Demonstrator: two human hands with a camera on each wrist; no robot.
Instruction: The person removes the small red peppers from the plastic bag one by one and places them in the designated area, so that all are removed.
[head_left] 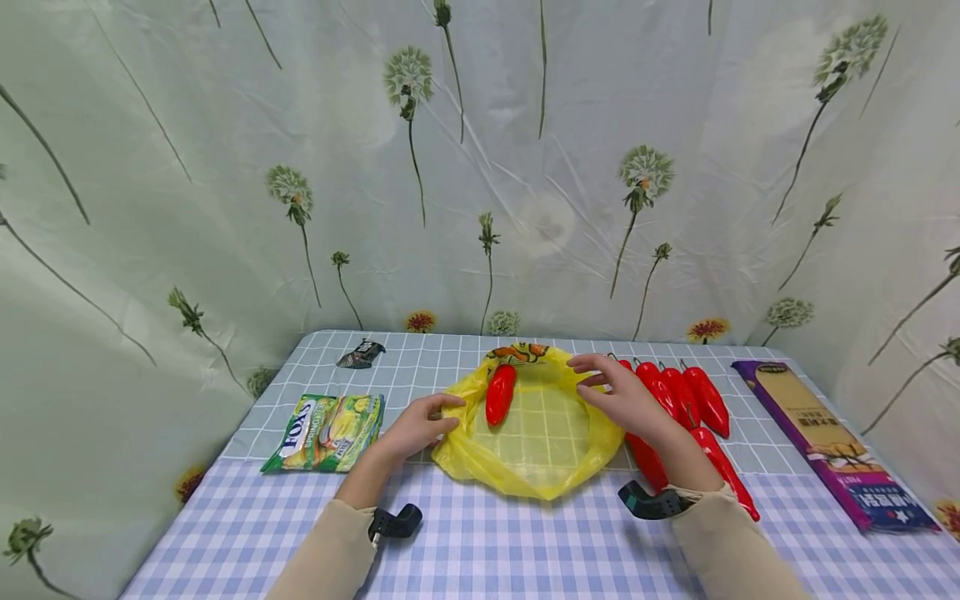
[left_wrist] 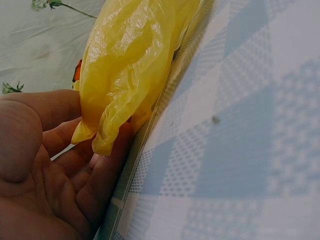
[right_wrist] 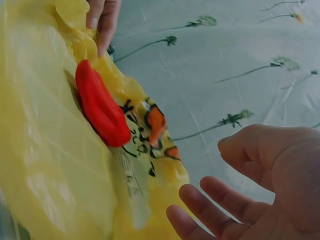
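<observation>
A yellow plastic bag lies spread on the table with its mouth opened wide. One red chili pepper is inside it near the far left; the right wrist view shows this pepper against the bag's printed side. My left hand pinches the bag's left rim, its thumb and fingers on either side of the crumpled yellow film. Over the right rim hovers my right hand, fingers loosely bent and apart, holding nothing. In the right wrist view its fingertips overlap the bag's edge; contact cannot be told.
Several red chili peppers lie right of the bag, partly behind my right forearm. A long purple pasta packet is at the far right. A green Fox's packet lies left, with a small black wrapper behind. A floral curtain hangs behind.
</observation>
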